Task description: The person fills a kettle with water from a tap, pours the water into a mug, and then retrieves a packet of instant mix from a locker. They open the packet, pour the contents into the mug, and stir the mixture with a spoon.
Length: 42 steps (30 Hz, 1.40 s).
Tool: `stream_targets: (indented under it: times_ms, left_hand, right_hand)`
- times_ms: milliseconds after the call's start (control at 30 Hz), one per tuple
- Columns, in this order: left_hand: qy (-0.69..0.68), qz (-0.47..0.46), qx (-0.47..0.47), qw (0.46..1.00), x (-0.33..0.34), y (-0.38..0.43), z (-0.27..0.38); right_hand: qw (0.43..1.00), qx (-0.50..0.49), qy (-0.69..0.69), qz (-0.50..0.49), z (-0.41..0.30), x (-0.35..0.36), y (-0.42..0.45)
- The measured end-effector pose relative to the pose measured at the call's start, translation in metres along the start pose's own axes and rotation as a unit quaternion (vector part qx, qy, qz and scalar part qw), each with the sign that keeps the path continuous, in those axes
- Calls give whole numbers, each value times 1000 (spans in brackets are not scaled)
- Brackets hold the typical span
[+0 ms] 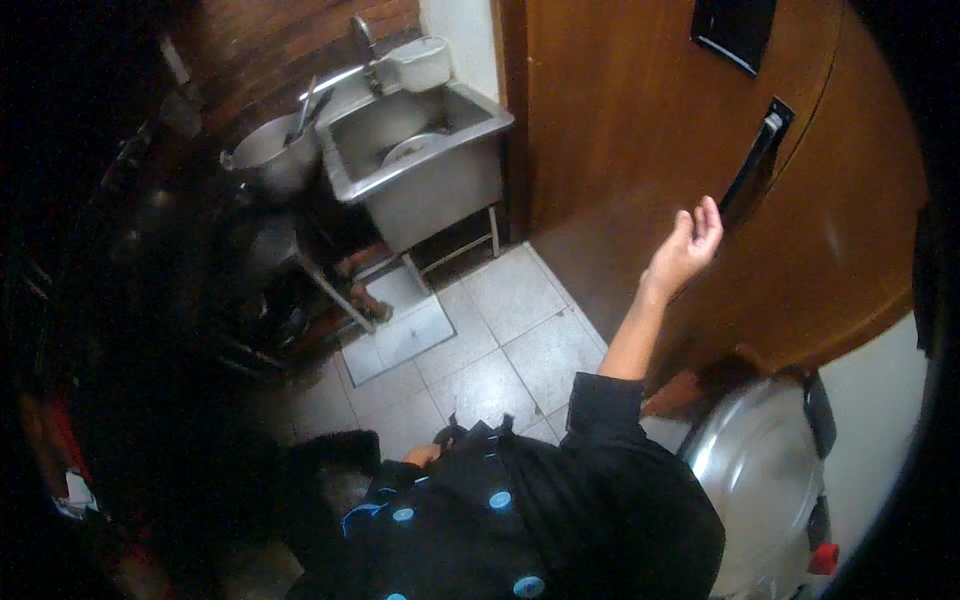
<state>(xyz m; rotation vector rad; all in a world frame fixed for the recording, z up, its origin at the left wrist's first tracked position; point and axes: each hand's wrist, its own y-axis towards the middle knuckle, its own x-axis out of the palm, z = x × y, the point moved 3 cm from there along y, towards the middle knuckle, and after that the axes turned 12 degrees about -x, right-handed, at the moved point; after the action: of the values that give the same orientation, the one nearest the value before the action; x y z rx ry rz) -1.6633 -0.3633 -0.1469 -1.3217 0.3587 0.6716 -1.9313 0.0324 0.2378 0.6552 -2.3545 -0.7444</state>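
Note:
My right hand (686, 244) is stretched out towards a brown wooden door (615, 105). Its fingers are partly spread and hold nothing that I can see. The lower end of the long black door handle (746, 165) is right beside the fingertips; whether they touch it I cannot tell. Close to my body, only a small part of my left hand (422, 455) shows past a black sleeve. Something dark (450, 435) is next to it, too dim to make out, and the left fingers are hidden. I wear a black jacket (465, 540) with blue buttons.
A stainless steel sink (439, 184) with a faucet (366, 45) stands ahead, a whitish container (424, 64) at its back corner. Left of it is a large pot (270, 146). Below lies a metal plate (401, 337) on the tiled floor (487, 382). A large round metal vessel (765, 465) is at right.

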Motion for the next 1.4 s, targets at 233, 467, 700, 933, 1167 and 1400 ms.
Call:
stream_targets:
  times_ms: [233,467,700,933,1167,1400]
  left_hand:
    - [-36,-5,35,999,-150,155,52]
    - [18,-54,137,989,-313,332,183]
    - [150,-73,207,964,-439,438,291]
    - [172,-110,325,924,-419,514,551]
    - [219,-226,403,859,-359,508,714]
    - [261,-269,423,825,-358,561,877]
  right_hand:
    - [907,-239,-324,125,112,1,141]
    - [796,-182,-512,266,228,6,225]
    - [816,-131,-483,291,254,-14,255]
    - [834,-215,-444,248,397,-55,391]
    - [919,-81,-365,122,503,-30,487]
    - [950,-60,-308,17,588,-27,561]
